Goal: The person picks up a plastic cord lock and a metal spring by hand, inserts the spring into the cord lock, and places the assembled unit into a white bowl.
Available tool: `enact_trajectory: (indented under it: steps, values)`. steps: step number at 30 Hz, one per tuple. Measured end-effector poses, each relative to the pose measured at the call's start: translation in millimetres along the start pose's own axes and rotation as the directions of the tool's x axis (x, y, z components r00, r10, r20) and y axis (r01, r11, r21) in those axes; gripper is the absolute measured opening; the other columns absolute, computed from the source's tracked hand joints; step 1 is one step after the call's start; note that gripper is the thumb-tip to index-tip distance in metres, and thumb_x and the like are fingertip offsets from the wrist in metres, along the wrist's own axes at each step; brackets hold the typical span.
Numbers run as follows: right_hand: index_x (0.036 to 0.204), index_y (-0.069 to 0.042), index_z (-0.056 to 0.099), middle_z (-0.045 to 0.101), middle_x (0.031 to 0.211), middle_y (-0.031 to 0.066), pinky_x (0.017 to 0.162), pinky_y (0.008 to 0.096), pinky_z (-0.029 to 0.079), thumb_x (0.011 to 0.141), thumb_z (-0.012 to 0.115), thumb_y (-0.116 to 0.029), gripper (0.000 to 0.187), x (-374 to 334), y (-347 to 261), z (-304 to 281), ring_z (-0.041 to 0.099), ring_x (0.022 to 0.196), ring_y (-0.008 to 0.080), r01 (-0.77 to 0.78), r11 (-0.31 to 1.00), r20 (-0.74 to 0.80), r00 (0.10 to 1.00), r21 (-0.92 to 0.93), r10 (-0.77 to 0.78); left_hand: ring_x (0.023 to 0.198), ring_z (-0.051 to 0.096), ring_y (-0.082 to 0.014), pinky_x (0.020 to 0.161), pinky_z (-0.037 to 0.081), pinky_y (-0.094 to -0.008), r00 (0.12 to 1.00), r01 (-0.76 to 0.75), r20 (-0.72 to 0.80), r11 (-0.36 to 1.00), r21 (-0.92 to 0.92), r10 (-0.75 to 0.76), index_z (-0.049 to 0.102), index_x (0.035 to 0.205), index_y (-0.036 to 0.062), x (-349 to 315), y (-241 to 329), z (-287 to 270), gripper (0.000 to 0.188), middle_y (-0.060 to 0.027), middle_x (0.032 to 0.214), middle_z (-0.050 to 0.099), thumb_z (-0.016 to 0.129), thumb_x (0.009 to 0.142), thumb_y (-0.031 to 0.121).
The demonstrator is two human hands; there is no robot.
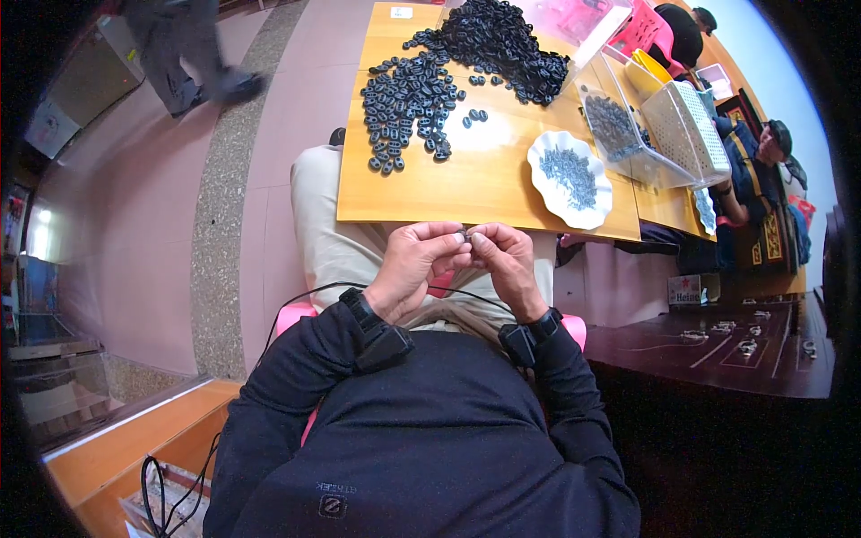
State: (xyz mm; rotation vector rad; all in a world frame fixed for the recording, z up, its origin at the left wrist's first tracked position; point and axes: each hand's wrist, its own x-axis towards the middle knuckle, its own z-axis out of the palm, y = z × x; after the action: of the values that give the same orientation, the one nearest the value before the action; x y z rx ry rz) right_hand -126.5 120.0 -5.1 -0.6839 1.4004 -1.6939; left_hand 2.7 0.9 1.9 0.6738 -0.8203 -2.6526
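Just off the near edge of the wooden table (430,197), my left hand (413,267) and my right hand (508,263) meet fingertip to fingertip. Thumbs and forefingers of both pinch one small dark piece (465,236), mostly covered by the fingers. On the table, many black oval pieces with holes (408,103) lie spread out, and a dense heap of black pieces (502,45) sits behind them. To the right, a white scallop-edged plate (541,182) carries many tiny grey parts (572,177).
A clear plastic bin (668,170) with black pieces stands right of the plate, beside a white perforated basket (689,125), a yellow bowl (653,67) and a pink basket (639,40). A person (753,152) is at the right; another person's legs (184,58) show upper left.
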Motion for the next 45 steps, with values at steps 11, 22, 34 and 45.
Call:
enact_trajectory:
  steps: [11,22,34,45]
  values:
    - [0.098,-0.001,0.065,0.066,0.084,0.0007,0.061,0.017,0.049,0.095,0.059,-0.014,0.014,-1.2,0.6,2.8,0.059,0.069,0.0044,-0.04,0.999,-0.005,0.999,0.013,0.04,0.08,0.068,-0.0198,0.076,0.059,-0.0282,0.999,0.042,-0.03,0.998,-0.035,-0.043,0.058,0.107,-0.0067,0.9,1.7,-2.4,0.019,-0.0135,0.094,0.066,0.059,0.09,0.001]
    - [0.097,-0.002,0.064,0.064,0.08,0.0002,0.058,0.0166,0.045,0.094,0.061,-0.014,0.013,-0.7,7.6,4.0,0.056,0.065,0.0038,-0.022,0.998,-0.068,0.997,0.051,0.026,0.079,0.069,-0.0198,0.074,0.06,-0.0272,0.997,0.067,-0.041,0.997,-0.042,-0.068,0.06,0.104,-0.0066,1.0,2.5,-1.9,0.016,-0.0135,0.093,0.067,0.059,0.09,0.001]
    - [0.1,-0.001,0.064,0.066,0.086,0.0019,0.063,0.019,0.05,0.094,0.061,-0.014,0.015,-1.3,4.8,-1.4,0.06,0.071,0.0057,-0.005,0.999,-0.012,1.0,-0.033,0.004,0.078,0.069,-0.0176,0.073,0.06,-0.0261,0.997,0.055,-0.049,0.998,-0.021,-0.056,0.061,0.103,-0.005,0.5,1.7,-0.7,0.015,-0.0118,0.092,0.067,0.061,0.09,0.002]
    - [0.099,0.0,0.064,0.066,0.086,0.0027,0.064,0.0196,0.051,0.094,0.06,-0.014,0.016,-1.2,3.2,-2.3,0.061,0.071,0.0063,0.027,0.997,0.008,1.0,-0.065,-0.026,0.077,0.068,-0.0165,0.073,0.06,-0.0266,0.998,0.036,-0.044,0.999,0.0,-0.036,0.061,0.103,-0.0045,0.3,1.5,0.1,0.015,-0.0111,0.091,0.067,0.061,0.089,0.001]
